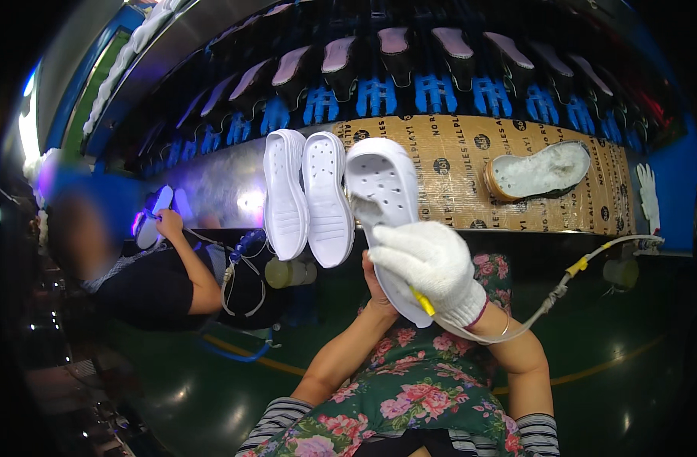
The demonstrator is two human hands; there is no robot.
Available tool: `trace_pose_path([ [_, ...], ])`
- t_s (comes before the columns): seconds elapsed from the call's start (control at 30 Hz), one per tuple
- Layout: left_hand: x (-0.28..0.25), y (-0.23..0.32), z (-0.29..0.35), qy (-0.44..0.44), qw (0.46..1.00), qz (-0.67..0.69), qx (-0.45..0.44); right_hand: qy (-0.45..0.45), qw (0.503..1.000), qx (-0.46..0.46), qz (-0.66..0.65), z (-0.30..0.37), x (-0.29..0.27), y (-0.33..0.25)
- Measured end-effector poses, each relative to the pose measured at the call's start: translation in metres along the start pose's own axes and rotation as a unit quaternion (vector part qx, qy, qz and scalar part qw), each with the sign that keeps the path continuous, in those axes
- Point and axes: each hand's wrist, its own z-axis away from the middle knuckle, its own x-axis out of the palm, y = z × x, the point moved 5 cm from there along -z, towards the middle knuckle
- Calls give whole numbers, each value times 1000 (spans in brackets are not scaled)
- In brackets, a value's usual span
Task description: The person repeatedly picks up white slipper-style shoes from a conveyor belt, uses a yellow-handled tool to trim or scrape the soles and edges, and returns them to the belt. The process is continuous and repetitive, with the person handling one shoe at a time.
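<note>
My left hand [376, 295], bare, grips a white perforated shoe sole [383, 183] from below and holds it up in front of me. My right hand [431, 263], in a white knit glove, lies across the middle of that sole and is closed on a thin yellow-tipped tool [422, 302]. A pale hose [562, 286] runs from the tool off to the right. Two more white soles [285, 190] [327, 198] lie side by side on the shiny belt [211, 190] just left of the held one.
A sole-shaped piece with a fuzzy white top [539, 171] rests on brown printed cardboard [455, 152]. A row of shoe lasts on blue holders [436, 91] passes behind. A co-worker [173, 282] at the left holds another sole. A white glove [647, 194] hangs far right.
</note>
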Motion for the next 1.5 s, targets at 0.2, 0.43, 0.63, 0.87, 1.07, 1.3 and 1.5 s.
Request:
trace_pose_path([
  [0.2, 16, 16, -21, -9, 997, 12, 70, 42, 990, 79, -107, 5, -17, 21],
  [0.43, 33, 27, -42, -140, 984, 97, 46, -28, 975, 50, -215, 17, -1, 17],
  [0.63, 56, 30, -48, -185, 981, 63, -17, -35, 997, -4, -75, 23, 5, 4],
  [0.87, 63, 39, -53, -174, 978, 115, -4, -67, 991, 8, -114, 33, -1, 19],
  [1.07, 67, 53, -51, -185, 973, 100, -93, -120, 955, 45, -267, 33, -4, 9],
  [1.3, 78, 64, -71, -220, 966, 43, -130, -149, 956, 26, -250, 46, 8, -3],
  [1.5, 89, 65, -81, -311, 931, -30, -187, -93, 989, -10, -115, 47, -8, 6],
])
